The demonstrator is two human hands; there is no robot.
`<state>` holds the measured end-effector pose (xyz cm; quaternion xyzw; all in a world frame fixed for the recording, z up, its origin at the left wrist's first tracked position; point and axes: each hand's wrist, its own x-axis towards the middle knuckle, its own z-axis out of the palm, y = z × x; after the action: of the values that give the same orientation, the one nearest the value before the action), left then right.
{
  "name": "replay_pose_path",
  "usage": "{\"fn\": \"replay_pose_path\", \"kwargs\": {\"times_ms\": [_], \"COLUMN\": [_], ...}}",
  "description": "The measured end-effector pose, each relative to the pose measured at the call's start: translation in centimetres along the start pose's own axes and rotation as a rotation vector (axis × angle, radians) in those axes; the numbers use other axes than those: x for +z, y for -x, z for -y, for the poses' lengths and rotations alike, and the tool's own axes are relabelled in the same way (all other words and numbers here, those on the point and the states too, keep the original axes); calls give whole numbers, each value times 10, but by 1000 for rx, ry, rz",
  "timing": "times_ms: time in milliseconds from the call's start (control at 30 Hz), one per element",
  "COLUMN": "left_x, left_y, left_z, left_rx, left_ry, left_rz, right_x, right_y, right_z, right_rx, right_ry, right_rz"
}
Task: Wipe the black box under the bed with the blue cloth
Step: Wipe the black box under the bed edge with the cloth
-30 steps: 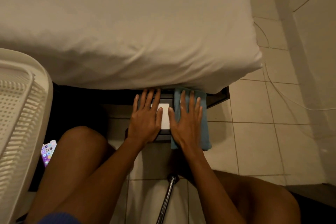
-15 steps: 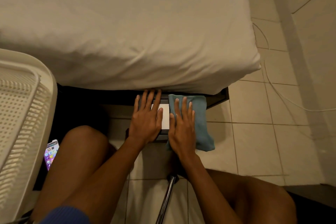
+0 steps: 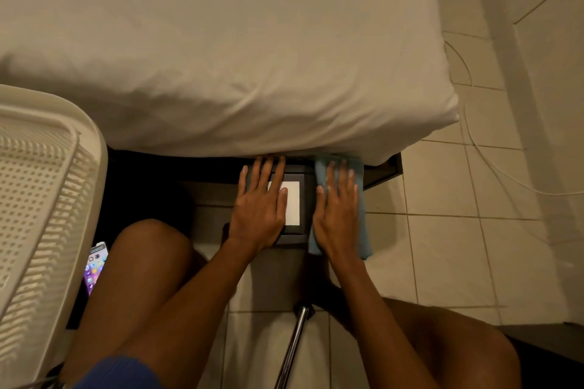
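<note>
A small black box (image 3: 306, 199) with a white label on top sits on the tiled floor, its far end under the bed's edge. My left hand (image 3: 260, 204) lies flat on the box's left half, fingers spread toward the bed. The blue cloth (image 3: 363, 224) is draped over the box's right side and hangs down to the floor. My right hand (image 3: 336, 215) presses flat on that cloth, fingers pointing at the bed. Most of the box's right side is hidden by cloth and hand.
The bed (image 3: 221, 50) with a white sheet fills the top. A white perforated basket (image 3: 41, 205) stands at the left, a lit phone (image 3: 94, 268) beside my knee. A metal rod (image 3: 292, 347) lies on the floor below the box. A white cable (image 3: 474, 142) runs along the right tiles.
My right hand and the cloth slid back toward me, then forward again toward the bed along the box's right side. The left hand stayed on the box.
</note>
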<state>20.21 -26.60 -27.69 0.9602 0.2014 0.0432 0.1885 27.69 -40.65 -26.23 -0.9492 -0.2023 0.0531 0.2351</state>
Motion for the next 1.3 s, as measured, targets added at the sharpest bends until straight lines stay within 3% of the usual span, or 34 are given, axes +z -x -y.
{"fn": "replay_pose_path", "kwargs": {"times_ms": [167,267,433,600,733,900,1067,1200,1300], "left_x": [2,2,1,2,-1,0,-1,-1,-1], "left_y": [0,0,0,-1,-2,-2,-1,-1,-4], "left_z": [0,1,0,1,-2,-1,-3,0,-2], "left_rx": [-1,6,3,3,-2,8,3,5,4], "left_ry": [-3,-12,-5,-34,-28,-40,-26,-21,-19], "left_rz": [21,11,8,-2,-1,-10,-5,-4,-20], "right_x": [9,2,3,2,-2,3,0,7,-3], "right_y": [41,9,29,2,20,17,19,30,-5], "right_z": [14,2,-1,-4,-3,3,2,12,-6], "right_rx": [-13,-86,57,-98,110,-61,139,-30,48], "right_ry": [-82,-36,-77,-20,-80,-30,-77,-45,-78], "right_rz": [35,74,-16,54,-65,48,-83,7,-27]}}
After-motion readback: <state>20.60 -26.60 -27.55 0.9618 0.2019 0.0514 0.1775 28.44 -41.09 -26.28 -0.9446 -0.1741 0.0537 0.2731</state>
